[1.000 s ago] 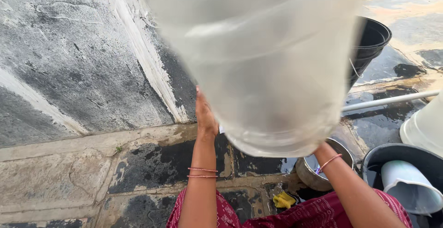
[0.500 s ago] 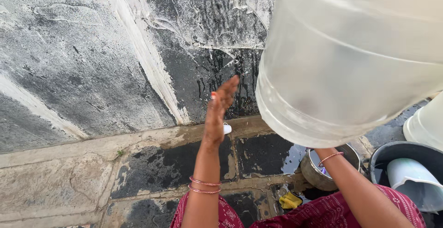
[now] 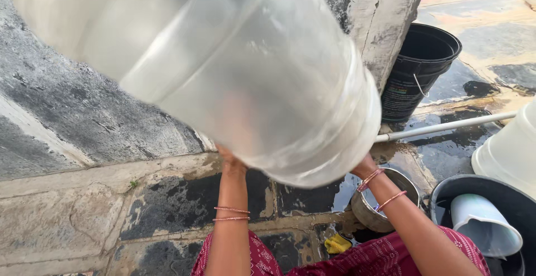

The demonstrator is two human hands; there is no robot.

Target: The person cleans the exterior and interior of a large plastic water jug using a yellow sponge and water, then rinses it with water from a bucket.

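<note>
A large clear plastic water jug (image 3: 223, 63) fills the upper middle of the head view, tilted with its bottom end toward the camera. My left hand (image 3: 230, 161) presses against its underside on the left; only the heel of the hand and the wrist with thin bangles show. My right hand (image 3: 364, 167) supports the jug's lower right rim, mostly hidden behind the jug, bangles on its wrist. Both arms reach up from my red patterned clothing (image 3: 368, 256).
Wet stone paving (image 3: 167, 209) and a grey plastered wall (image 3: 67, 108) lie ahead. A black bucket (image 3: 421, 63) stands at the right by a white pipe (image 3: 446, 126). Below are a steel pot (image 3: 377, 209), a dark tub (image 3: 502, 195) holding a pale jug (image 3: 483, 225), a white container (image 3: 511, 150), and a yellow scrubber (image 3: 338, 244).
The jug has swung from the right back across the middle of the view. My left hand, which was off the jug with fingers spread, is back against its underside.
</note>
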